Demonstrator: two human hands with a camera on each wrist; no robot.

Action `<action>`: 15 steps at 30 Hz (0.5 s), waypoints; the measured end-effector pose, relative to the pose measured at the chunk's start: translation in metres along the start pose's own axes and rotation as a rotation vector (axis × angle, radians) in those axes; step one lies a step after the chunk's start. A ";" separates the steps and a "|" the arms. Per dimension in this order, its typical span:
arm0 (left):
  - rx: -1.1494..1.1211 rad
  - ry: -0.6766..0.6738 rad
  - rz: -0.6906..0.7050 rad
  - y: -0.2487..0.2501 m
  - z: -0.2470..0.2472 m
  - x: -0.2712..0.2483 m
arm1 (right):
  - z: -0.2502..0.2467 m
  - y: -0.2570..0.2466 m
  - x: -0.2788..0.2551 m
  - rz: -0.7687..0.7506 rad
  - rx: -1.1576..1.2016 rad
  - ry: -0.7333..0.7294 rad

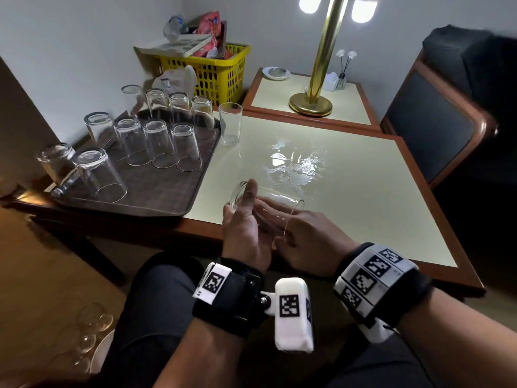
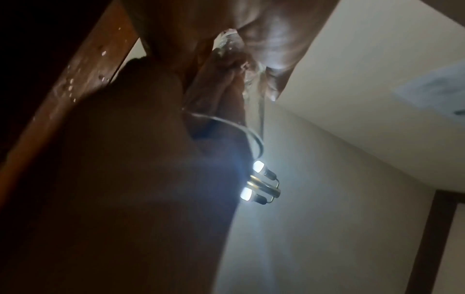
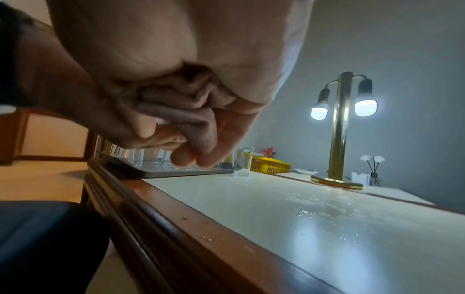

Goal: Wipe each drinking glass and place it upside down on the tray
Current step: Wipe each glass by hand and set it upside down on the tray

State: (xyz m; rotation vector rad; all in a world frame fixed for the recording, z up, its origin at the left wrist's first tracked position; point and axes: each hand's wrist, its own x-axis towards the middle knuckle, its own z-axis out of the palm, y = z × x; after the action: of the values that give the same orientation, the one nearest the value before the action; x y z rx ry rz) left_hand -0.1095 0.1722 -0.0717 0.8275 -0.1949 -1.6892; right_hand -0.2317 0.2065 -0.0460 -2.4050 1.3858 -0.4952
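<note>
Left hand [image 1: 246, 233] grips a glass [image 1: 268, 203] sideways over the table's [image 1: 363, 191] near edge, right hand's [image 1: 305, 239] fingers tucked inside it.

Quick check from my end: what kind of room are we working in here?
Probably a restaurant or hotel service room, not a home kitchen: a serving tray of many matching upside-down glasses, wood-trimmed tables pushed together, and a brass table lamp.
</note>
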 end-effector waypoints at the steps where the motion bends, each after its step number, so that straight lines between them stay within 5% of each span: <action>1: 0.009 -0.018 0.027 0.001 0.000 -0.002 | 0.002 0.001 0.000 0.021 0.131 0.035; 5: 0.419 -0.110 0.128 0.008 -0.002 -0.011 | -0.001 0.001 -0.006 0.227 0.609 -0.016; 10: 0.427 -0.036 0.244 0.014 0.000 -0.009 | -0.012 -0.003 -0.009 -0.088 -0.052 0.043; 15: 0.377 -0.225 0.352 0.012 0.005 -0.012 | -0.034 -0.013 -0.007 0.305 0.989 -0.083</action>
State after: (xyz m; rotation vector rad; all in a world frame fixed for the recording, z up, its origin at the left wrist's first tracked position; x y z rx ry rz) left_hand -0.1022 0.1786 -0.0568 0.8181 -0.7884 -1.4253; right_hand -0.2403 0.2150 -0.0113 -1.3815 1.0638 -0.7547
